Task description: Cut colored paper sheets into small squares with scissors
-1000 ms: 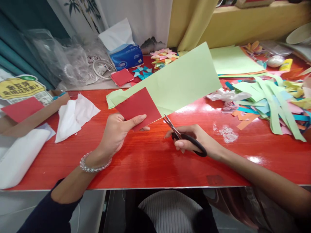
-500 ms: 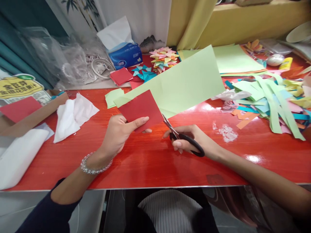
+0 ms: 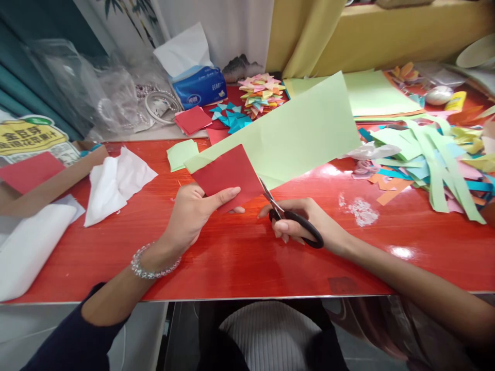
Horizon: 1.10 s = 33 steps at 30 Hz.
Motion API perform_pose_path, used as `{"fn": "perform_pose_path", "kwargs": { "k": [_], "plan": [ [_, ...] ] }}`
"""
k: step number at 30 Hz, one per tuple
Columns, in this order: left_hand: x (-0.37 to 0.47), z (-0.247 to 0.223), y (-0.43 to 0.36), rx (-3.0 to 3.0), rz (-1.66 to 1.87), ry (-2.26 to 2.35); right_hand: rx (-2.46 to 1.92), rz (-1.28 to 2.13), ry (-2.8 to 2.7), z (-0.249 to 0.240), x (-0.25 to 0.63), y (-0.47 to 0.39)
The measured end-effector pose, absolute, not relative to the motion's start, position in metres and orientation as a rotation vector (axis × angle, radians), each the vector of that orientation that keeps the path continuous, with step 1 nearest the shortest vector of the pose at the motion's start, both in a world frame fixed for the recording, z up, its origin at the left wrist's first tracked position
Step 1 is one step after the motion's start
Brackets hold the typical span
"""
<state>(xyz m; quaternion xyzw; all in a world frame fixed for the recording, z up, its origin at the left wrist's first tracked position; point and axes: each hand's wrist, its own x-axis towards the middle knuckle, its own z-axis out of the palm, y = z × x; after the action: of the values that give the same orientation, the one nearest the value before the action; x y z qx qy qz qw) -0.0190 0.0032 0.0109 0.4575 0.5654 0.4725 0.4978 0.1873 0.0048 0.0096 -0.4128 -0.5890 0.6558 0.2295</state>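
My left hand (image 3: 199, 208) grips a red paper square (image 3: 230, 178) laid over a larger pale green paper sheet (image 3: 297, 134), its thumb on top and the fingers underneath. The green sheet reaches up and to the right from behind the red square. In my right hand (image 3: 305, 224) is a pair of black-handled scissors (image 3: 286, 214), its fingers through the loops. The blades point up and left and meet the green sheet close along the red square's right edge. Part of the blades is hidden by the paper.
Cut paper strips (image 3: 429, 159) lie heaped at the right. Behind are a blue tissue pack (image 3: 199, 87), folded paper pieces (image 3: 261, 95) and stacked green sheets (image 3: 382, 95). A crumpled white tissue (image 3: 118, 185) and a cardboard box (image 3: 58, 180) are at the left.
My left hand and both papers have shifted slightly to the right. The scissors have moved a little left, and their handles look slightly closer together.
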Motion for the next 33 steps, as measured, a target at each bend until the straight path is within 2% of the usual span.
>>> {"fn": "perform_pose_path", "kwargs": {
  "k": [33],
  "plan": [
    [-0.02, 0.011, 0.005, 1.1, 1.128, 1.425, -1.174, 1.741, -1.609, -0.005, 0.186, 0.002]
  ]
}}
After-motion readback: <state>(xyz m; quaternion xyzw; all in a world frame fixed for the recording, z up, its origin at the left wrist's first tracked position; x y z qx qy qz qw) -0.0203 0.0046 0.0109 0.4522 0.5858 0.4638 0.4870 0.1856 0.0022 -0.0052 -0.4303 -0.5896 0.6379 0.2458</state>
